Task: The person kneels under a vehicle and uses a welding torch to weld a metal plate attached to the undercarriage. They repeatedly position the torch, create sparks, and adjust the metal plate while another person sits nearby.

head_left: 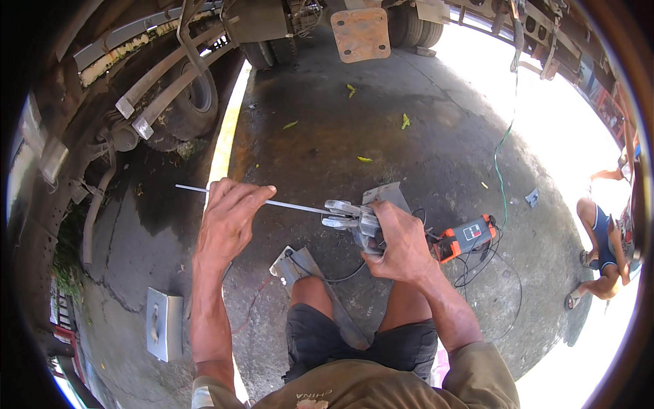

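Observation:
My left hand [230,217] pinches a thin grey welding rod [296,205] near its left part, with the rod's tip poking out beyond my fingers. The rod's right end sits at the jaws of a metal electrode holder [351,218], where I cannot tell how firmly it is clamped. Around the holder's body my right hand [402,238] is closed. Below my hands a flat metal bar [320,279] lies by my knees, and a metal plate [388,196] shows behind the holder.
An orange and grey welding machine [469,237] with dark cables stands right of my hand. A grey metal box [165,324] is at the lower left. Truck frames and a wheel [194,102] surround the top and left. A green cord [501,167] hangs down. A person [603,249] crouches at far right.

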Demonstrator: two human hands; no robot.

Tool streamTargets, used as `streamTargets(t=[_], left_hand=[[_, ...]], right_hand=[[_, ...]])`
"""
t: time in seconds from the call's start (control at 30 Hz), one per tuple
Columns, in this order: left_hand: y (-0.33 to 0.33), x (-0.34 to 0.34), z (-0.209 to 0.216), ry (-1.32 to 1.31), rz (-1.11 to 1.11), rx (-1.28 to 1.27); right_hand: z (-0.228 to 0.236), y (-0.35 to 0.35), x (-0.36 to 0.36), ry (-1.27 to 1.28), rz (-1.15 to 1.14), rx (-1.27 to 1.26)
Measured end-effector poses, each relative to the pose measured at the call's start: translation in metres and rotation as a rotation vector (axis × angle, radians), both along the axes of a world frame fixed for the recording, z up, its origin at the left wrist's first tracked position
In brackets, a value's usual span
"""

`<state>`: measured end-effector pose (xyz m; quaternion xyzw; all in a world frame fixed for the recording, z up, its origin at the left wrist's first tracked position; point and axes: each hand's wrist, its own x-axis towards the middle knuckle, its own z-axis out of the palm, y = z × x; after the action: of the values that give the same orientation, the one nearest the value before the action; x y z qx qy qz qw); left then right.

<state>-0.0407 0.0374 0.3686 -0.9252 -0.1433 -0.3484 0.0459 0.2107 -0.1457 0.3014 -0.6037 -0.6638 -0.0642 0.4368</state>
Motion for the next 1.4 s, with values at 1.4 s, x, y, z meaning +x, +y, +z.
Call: streamTargets(t=[1.4], left_hand=[[-0.053, 0.015, -0.323, 0.816, 0.476, -0.966]], right_hand=[[0.01, 0.082, 0.021, 0.718, -0.264, 0.334]])
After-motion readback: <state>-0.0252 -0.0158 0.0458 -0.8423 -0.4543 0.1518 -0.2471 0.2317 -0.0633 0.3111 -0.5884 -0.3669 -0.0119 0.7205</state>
